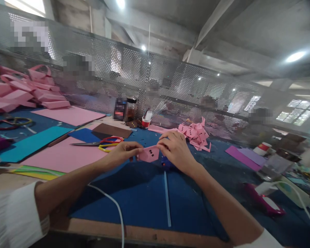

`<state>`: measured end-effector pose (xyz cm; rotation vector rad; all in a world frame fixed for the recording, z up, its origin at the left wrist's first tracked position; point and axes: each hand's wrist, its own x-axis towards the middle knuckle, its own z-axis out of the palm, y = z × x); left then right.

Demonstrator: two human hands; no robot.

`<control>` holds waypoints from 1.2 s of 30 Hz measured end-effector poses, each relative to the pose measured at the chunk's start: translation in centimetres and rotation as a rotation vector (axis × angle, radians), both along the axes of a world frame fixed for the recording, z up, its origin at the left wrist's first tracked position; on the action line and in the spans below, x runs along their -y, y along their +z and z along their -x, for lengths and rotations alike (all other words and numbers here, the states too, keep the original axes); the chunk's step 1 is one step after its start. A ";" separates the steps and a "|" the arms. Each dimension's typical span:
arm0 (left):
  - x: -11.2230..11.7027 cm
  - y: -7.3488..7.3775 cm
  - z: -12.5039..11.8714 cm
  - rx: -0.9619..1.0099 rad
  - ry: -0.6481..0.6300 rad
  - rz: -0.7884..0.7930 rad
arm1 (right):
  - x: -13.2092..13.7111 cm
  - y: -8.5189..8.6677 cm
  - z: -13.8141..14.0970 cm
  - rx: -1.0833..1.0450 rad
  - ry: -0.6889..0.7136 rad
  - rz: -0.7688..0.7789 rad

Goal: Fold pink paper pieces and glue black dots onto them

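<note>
A small folded pink paper piece (147, 155) with several black square dots is held up over the dark blue work surface. My left hand (129, 151) pinches its left side between thumb and fingers. At its upper right, the fingers of my right hand (174, 148) are closed on the paper's edge. Just below my right hand sits a blue object (166, 162), partly hidden, with a clear glue stick (167, 199) reaching from it toward the table's front. Scissors (103, 143) with red and yellow handles lie beside my left hand on a pink sheet (59, 155).
Several dotted pink paper pieces (196, 134) are heaped beyond my right hand. Pink strips (33, 91) pile at the far left, near a turquoise sheet (36, 143). A white cable (111, 198) crosses the front edge. A magenta tool (265, 199) lies right; perforated screen (134, 62) behind.
</note>
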<state>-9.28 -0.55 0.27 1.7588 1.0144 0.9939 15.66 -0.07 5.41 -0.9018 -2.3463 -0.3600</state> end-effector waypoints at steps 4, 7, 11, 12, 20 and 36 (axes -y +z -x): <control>-0.4 0.0 0.4 0.058 0.022 0.033 | -0.5 0.7 -1.2 -0.085 -0.016 0.070; -0.5 0.0 0.5 0.125 0.037 0.088 | -1.0 1.1 -2.0 -0.142 -0.011 0.111; -0.6 -0.1 0.6 0.238 0.046 0.174 | -1.3 1.3 -2.6 -0.184 0.030 0.152; -0.6 -0.1 0.6 0.260 0.056 0.192 | -1.4 1.4 -2.7 -0.189 0.043 0.163; -1.0 -0.4 1.0 0.270 0.093 0.196 | -1.6 1.6 -3.0 -0.257 0.069 0.257; -0.5 0.1 0.7 0.358 0.059 0.215 | -1.0 -0.3 -1.5 -0.217 0.092 0.187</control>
